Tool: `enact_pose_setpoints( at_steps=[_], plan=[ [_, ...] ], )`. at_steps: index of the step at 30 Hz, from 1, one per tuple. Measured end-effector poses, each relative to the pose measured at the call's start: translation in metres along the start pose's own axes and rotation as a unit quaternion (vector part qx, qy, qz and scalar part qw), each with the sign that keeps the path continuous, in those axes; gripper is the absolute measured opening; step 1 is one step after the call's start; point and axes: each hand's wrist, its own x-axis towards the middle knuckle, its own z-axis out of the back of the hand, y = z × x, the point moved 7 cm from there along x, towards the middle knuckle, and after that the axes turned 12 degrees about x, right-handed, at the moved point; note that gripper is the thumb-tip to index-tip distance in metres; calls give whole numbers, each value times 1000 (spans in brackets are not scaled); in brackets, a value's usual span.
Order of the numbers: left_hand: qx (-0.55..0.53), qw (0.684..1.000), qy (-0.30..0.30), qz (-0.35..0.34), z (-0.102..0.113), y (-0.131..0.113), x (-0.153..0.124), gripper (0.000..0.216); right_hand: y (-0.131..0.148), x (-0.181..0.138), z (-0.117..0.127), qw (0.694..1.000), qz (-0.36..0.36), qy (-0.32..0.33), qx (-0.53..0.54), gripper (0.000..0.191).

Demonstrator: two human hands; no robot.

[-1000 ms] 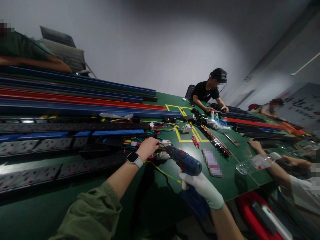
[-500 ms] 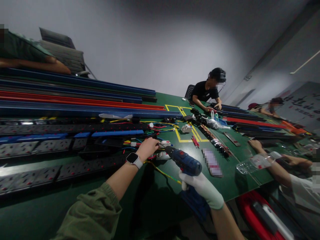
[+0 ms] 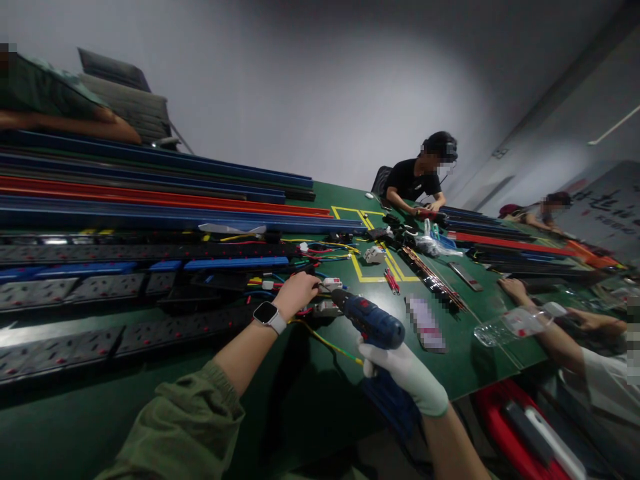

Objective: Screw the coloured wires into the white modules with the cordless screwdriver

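My right hand [image 3: 407, 375], in a white glove, grips a blue cordless drill [image 3: 375, 321] by its handle. The drill points left, its bit reaching the white electrical parts [image 3: 330, 285] beside my other hand. Bare and wearing a watch [image 3: 266, 313], my left hand [image 3: 297, 293] has its fingers closed at the bit's tip; what they pinch is hidden. Coloured wires [image 3: 260, 285] run from a black power strip housing [image 3: 200, 293] under that hand. A yellow-green wire [image 3: 327, 343] curves across the table below the drill.
Rows of power strips [image 3: 165, 333] and blue and orange rails [image 3: 150, 195] fill the left of the green table [image 3: 320, 380]. To the right lie a phone [image 3: 425, 323], red wires [image 3: 392, 281], a metal-pin bundle [image 3: 433, 280] and a plastic bottle [image 3: 517, 325]. Co-workers sit around the table.
Both hands and the drill hold nearly the same place. The view has shifted slightly, and the co-worker across the table has moved their hands a little.
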Motion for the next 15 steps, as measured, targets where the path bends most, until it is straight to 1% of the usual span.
enact_pose_setpoints(
  at_steps=[5,10,15],
  plan=[
    [2,1000,6,0,0,0,0,23,1,-1,3,1000,1,-11,-29,38],
    [-7,1000,3,1,2,0,0,22,1,-1,2,1000,3,-3,-7,35],
    [-10,1000,2,-5,2,-1,0,22,0,0,4,1000,-13,-8,-25,36]
  ],
)
